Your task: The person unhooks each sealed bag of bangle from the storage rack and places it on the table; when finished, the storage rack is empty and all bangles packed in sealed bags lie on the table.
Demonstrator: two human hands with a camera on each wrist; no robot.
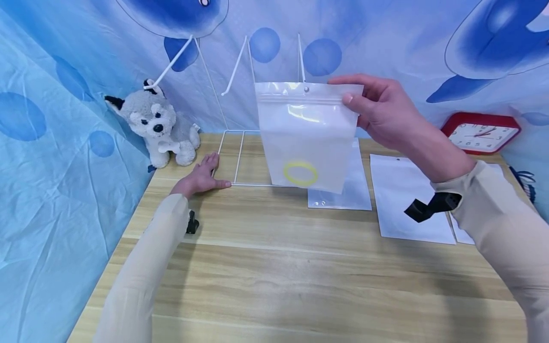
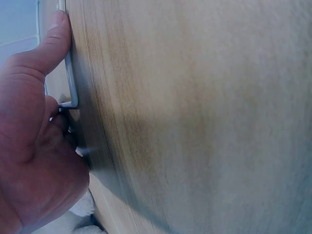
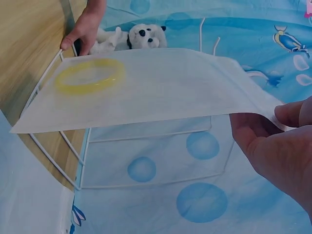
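My right hand [image 1: 386, 107] pinches the top right corner of a white zip bag [image 1: 306, 128] between thumb and fingers. A yellow ring [image 1: 300, 174] shows through the bag near its bottom. The bag's hanging hole lies at the tip of the rightmost prong of a white wire rack [image 1: 235, 71]; whether the tip has passed through I cannot tell. My left hand [image 1: 200, 176] holds the front left corner of the rack's base, thumb along the front wire [image 2: 71, 80] and fingers curled by the side wire. The bag hides part of the rack.
Flat white bags lie on the wooden table [image 1: 274, 286]: one bag [image 1: 356, 190] behind the raised bag, another bag [image 1: 411, 209] under my right forearm. A plush husky [image 1: 154, 124] sits left of the rack. A red clock [image 1: 480, 133] stands at the back right, before a blue cloth.
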